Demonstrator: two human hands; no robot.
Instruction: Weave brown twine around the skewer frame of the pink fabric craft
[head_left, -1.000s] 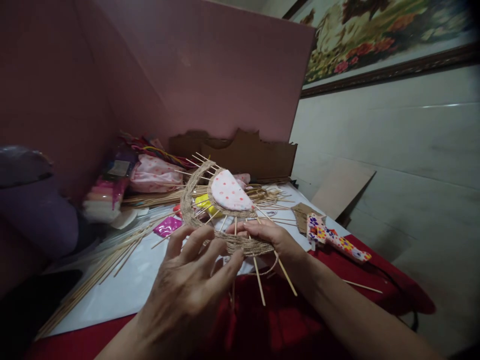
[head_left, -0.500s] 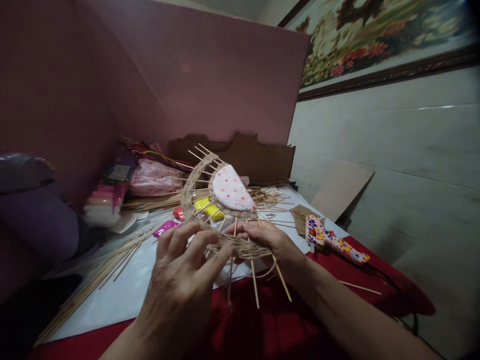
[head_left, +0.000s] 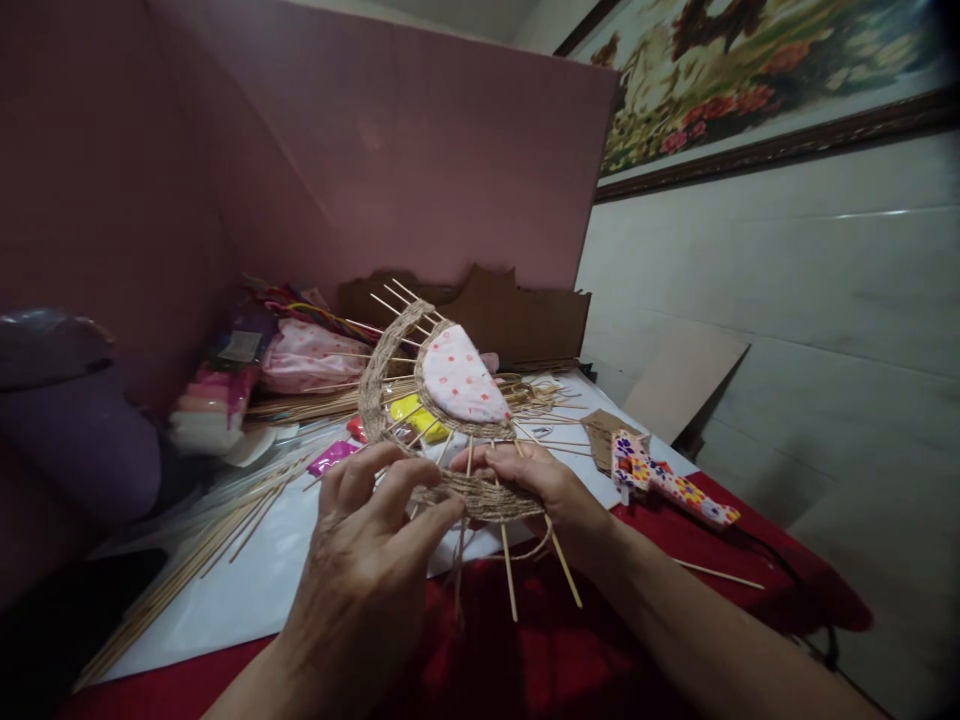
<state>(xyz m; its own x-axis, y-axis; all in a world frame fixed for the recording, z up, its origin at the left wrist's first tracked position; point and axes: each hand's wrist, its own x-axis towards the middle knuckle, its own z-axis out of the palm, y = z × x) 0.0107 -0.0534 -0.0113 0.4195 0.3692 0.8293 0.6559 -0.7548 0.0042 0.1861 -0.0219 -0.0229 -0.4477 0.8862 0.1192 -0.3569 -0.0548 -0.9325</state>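
Two bare hands meet at the lower edge of a half-round frame (head_left: 394,355), raised over a worktable. The right hand (head_left: 564,492) grips its twine band (head_left: 495,497), thumb on the upper side and the other fingers largely out of sight beneath. The left hand (head_left: 367,575) arches in from the other side, fingers bent and slightly parted, thumb tip at the band's near edge; whether those fingertips pinch the twine cannot be told.

Just beyond the fingers sits a dotted fabric pad (head_left: 461,375), edged in twine, with sticks (head_left: 509,575) fanning out beneath the hands. A loose strand (head_left: 536,550) loops below the right fingers.

The step in hand looks like working twine around the sticks, or snugging down rows already laid. The next move seems to call for a steady right grip, left fingertips pressing the rows close without bending a stick, and the loose strand kept from snagging.

Past the left fingers lie a magenta packet (head_left: 330,457) and a yellow packet (head_left: 407,406); well to the right of the right hand rests a flower-patterned tool (head_left: 690,495), shaped like a glue gun.
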